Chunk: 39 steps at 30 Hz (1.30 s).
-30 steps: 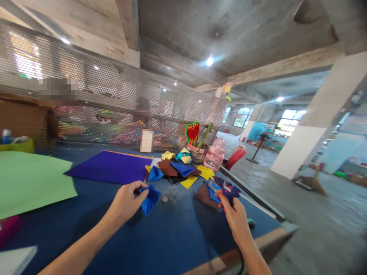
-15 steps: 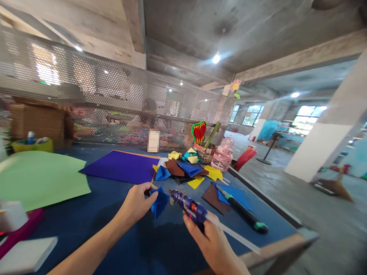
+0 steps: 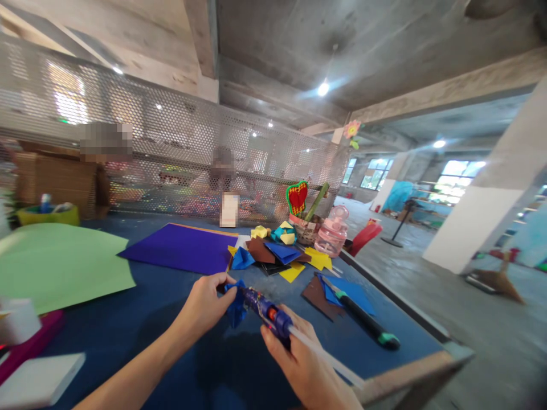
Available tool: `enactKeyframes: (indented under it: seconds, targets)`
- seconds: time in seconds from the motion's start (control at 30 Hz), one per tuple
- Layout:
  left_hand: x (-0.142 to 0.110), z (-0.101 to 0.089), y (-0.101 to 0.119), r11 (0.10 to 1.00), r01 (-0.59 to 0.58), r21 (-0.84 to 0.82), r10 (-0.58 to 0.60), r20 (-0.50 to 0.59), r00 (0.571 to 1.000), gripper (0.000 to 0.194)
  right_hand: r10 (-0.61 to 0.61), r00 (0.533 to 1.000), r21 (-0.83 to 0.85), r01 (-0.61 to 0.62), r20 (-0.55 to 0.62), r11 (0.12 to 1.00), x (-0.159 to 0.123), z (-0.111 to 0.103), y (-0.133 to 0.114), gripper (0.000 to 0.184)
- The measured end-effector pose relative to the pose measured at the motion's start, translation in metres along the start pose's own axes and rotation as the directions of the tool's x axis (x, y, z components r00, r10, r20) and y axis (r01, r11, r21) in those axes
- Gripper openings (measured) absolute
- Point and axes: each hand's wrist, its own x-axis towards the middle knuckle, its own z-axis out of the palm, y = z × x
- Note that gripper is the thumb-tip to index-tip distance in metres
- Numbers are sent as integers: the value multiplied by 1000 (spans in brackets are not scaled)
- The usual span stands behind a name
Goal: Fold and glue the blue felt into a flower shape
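Between thumb and fingers, my left hand (image 3: pixel 211 299) pinches a folded blue paper piece (image 3: pixel 236 310) above the dark blue table. My right hand (image 3: pixel 294 356) is wrapped round a purple hot glue gun (image 3: pixel 267 310), whose nozzle points left and meets or nearly meets the folded paper; exact contact is hard to make out. A long translucent glue stick (image 3: pixel 329 360) sticks out of the gun's back end. Beyond my hands lie another folded blue paper piece (image 3: pixel 243 259) and loose brown, blue, black and yellow paper (image 3: pixel 293 272).
Scissors or a cutter with a black-green handle (image 3: pixel 367 319) lie on blue and brown paper at right. Purple sheet (image 3: pixel 183 250) and green sheet (image 3: pixel 64 265) cover the left. A pink bottle (image 3: pixel 332 234) stands at the back, before a perforated screen (image 3: pixel 171 154).
My right hand has moved left with the glue gun, bringing its nozzle from a small gap right up to the folded blue paper. My left hand has barely moved.
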Motion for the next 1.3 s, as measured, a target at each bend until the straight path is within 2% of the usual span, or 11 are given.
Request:
enactKeyframes:
  seconds: [0.9,1.3]
  targets:
    - [-2,-1,5,1000,14,23,-14,6,1000,29,-72,997,-111,67,-38,992,1,6,-1,21]
    - [-3,-2,8,999,23,44,-24,6,1000,29,-78,997,-100,78,-3,992,-1,11,6,16]
